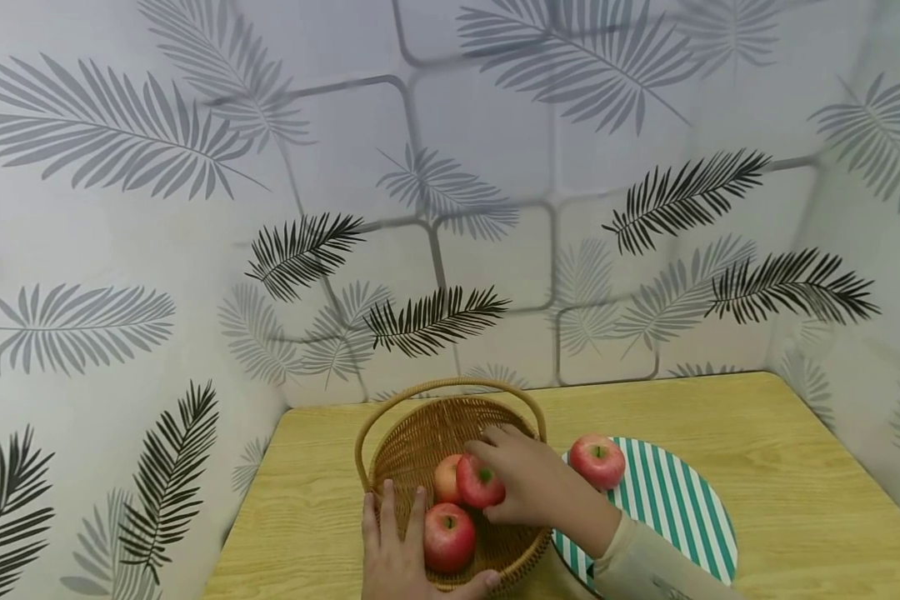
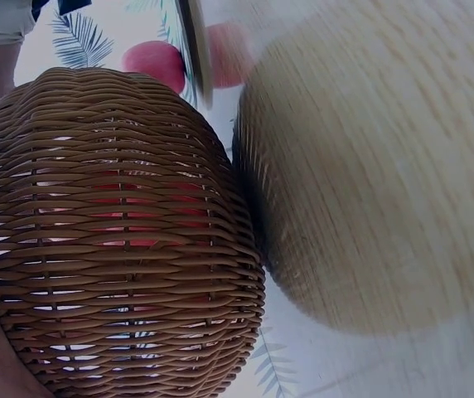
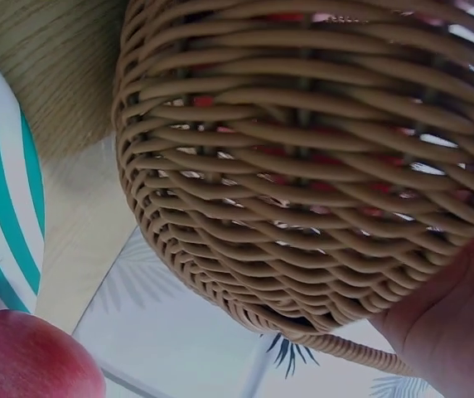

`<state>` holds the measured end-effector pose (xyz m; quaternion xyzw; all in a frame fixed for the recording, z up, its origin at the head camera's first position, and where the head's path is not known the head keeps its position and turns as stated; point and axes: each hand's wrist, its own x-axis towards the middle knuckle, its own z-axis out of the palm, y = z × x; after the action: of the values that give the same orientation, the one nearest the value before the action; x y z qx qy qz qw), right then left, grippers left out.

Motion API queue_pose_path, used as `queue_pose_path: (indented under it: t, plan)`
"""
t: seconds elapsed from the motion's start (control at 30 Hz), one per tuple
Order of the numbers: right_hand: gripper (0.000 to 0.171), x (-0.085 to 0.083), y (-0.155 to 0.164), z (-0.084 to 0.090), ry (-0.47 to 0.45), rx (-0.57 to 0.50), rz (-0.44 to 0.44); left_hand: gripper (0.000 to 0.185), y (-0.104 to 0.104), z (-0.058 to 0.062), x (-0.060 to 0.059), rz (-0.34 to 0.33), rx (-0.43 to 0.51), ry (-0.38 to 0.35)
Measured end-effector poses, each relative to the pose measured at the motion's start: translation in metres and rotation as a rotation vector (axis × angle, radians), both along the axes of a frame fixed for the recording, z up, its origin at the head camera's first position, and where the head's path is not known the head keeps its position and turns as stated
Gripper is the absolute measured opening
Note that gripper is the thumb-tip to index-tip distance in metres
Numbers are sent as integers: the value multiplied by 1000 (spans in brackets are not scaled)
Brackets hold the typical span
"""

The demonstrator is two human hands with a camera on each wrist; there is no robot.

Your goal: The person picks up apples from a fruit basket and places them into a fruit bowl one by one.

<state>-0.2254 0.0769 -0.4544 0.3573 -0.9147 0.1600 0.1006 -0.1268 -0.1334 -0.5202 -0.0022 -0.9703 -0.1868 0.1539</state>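
In the head view a wicker basket with an arched handle stands on the table. Inside it my right hand holds a red apple, thumb and fingers around its side. Beside that one lie a red apple and a paler, orange-tinged fruit, partly hidden. My left hand rests at the basket's front left rim, its fingers straight and spread. Both wrist views mostly show the basket's woven outside, with red patches through the gaps.
To the right of the basket lies a round green-and-white striped plate, bearing one red apple at its far left edge. The wooden table meets a wall with a leaf pattern at the back.
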Motion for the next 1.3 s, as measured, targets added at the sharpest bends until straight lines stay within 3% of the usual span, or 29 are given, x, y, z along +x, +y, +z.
queue_pose_path:
  t: [0.2,0.47,0.73,0.97,1.3]
  plan:
    - [75,12,7,9,-51,-99,19,129,2,-5,1,-11,-3,88]
    - [77,23,26,16,-110,-216,3,132,2,-4,-1,-14,-2,56]
    - [76,30,45,20,-125,-292,3,132,1,-3,-2,-38,5,116]
    - [76,34,54,20,-109,-366,18,134,0,-1,-3,-44,16,71]
    - [77,42,60,22,-73,-380,13,131,1,-1,1,-23,30,49]
